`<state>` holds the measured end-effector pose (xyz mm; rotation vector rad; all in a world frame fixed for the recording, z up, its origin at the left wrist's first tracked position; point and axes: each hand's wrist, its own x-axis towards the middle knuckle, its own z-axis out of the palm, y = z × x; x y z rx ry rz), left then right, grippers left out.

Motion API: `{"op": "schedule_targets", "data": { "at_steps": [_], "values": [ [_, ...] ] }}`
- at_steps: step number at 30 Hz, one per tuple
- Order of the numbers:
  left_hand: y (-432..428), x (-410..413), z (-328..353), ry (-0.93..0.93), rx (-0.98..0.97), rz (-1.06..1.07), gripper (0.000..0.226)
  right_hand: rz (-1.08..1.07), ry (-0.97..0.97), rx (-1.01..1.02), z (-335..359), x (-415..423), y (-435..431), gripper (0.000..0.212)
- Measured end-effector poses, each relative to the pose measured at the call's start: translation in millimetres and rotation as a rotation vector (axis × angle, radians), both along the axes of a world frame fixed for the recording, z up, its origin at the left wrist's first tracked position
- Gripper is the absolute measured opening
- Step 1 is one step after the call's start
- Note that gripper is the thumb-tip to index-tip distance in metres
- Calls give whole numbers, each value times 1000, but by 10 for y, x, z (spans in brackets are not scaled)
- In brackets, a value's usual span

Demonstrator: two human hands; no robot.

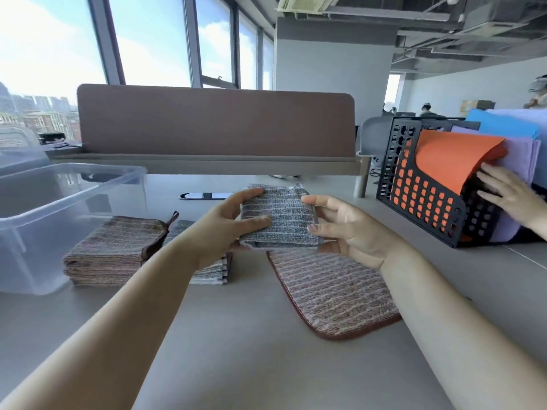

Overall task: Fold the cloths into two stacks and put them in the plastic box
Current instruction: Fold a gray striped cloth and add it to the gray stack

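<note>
A folded grey striped cloth is held up above the table between both hands. My left hand grips its left edge, thumb on the front. My right hand pinches its right edge. Below it a brown striped cloth lies flat and unfolded on the table. To the left stands a stack of folded brown cloths, and beside it a stack of folded grey cloths, partly hidden by my left forearm. The clear plastic box sits at the far left.
A black perforated file holder with orange, purple and blue sheets stands at the right; another person's hand rests on it. A brown desk divider runs along the back. A small dark cable slot lies behind the cloth.
</note>
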<state>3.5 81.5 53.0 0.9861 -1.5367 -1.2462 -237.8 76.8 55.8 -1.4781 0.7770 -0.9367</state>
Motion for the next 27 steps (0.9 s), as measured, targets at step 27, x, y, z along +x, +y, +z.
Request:
{"op": "schedule_targets", "data": {
  "at_steps": [27],
  "values": [
    [41, 1234, -93, -673, -23, 446, 41, -36, 211, 65, -286, 1480, -424, 62]
  ]
}}
